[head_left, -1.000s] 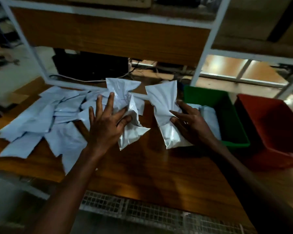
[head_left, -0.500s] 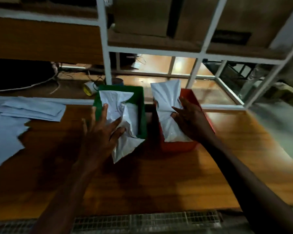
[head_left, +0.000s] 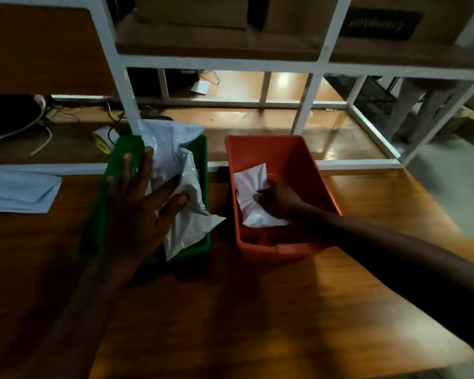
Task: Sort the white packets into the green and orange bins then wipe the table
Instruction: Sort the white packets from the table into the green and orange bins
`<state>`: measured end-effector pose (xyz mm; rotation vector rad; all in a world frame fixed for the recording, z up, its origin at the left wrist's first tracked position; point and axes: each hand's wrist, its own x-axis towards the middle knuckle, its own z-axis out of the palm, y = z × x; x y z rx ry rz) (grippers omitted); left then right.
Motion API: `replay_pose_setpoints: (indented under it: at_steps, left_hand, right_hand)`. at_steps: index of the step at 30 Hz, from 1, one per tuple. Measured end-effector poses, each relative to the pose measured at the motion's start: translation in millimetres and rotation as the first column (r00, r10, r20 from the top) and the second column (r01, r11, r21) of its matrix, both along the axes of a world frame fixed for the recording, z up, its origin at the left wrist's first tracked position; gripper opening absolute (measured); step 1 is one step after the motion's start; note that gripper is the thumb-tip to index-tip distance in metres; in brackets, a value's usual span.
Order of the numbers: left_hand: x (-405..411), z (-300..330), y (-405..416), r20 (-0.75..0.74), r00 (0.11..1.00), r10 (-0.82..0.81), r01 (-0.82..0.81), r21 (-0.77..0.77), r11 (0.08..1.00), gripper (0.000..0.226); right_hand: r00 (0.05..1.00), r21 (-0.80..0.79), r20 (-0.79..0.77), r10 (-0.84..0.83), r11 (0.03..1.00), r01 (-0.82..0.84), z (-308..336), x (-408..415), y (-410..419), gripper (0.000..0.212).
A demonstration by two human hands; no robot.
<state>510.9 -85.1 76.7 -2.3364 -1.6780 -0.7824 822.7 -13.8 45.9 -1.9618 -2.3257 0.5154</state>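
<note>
Though crumpled, packets (white) in bins

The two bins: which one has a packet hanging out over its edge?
The green bin: the white packet under the left hand sticks out past its near right rim. In the orange bin, the right hand holds its packet fully inside.

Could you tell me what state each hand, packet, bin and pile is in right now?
left hand: fingers spread, pinching a packet.
left packet: crumpled, over the green bin, one corner past the rim.
green bin: holds packets.
right hand: inside the orange bin, gripping a packet.
right packet: crumpled, down in the bin.
orange bin: upright, open.
unsorted packets: flat on the table.
</note>
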Motion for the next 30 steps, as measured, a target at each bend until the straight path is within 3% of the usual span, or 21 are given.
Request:
replay_pose_setpoints:
  at_steps: [3,7,11,17,20,22,26,30]
  left_hand:
    - [-6.6,-4.3,7.4,0.025,0.999,0.048,-0.047,-0.050,0.998,0.049]
    - [-25.5,-10.4,14.2,-0.007,0.993,0.116,-0.116,-0.085,0.990,0.054]
    - [-23.5,-10.2,6.1,0.003,0.987,0.160,-0.158,-0.113,0.981,0.054]
    - [6.2,-1.8,7.0,0.029,0.988,0.150,-0.147,-0.104,0.984,0.049]
    - [29.1,3.6,12.6,0.107,0.991,0.082,-0.080,-0.028,0.996,0.047]
    - [49.3,7.0,17.6,0.126,0.992,0.021,-0.023,0.016,1.000,0.047]
    - [95.0,12.0,31.5,0.039,0.998,-0.038,0.034,0.096,0.995,0.045]
    - [144.5,10.8,47.8,-0.070,0.994,-0.080,0.084,0.056,0.995,0.047]
  right_hand:
    - [0.984,-0.151,0.172,0.040,0.988,-0.014,-35.8,-8.5,20.7,0.050]
    - [0.981,-0.132,0.181,0.074,0.990,-0.050,-58.7,-11.9,25.4,0.101]
    - [0.927,-0.127,0.281,0.250,0.967,-0.222,-69.3,-9.5,28.6,0.118]
    - [0.921,-0.113,0.273,0.277,0.960,-0.255,-62.3,-5.3,38.7,0.102]
    - [0.941,-0.034,0.227,0.249,0.968,-0.248,-18.6,6.6,23.6,0.108]
    - [0.948,0.018,0.222,0.226,0.972,-0.235,14.2,24.6,-0.1,0.101]
    - [0.970,0.049,0.195,0.147,0.986,-0.159,60.8,70.3,-72.1,0.099]
    - [0.981,0.023,0.174,0.087,0.996,-0.092,43.1,96.3,-112.9,0.090]
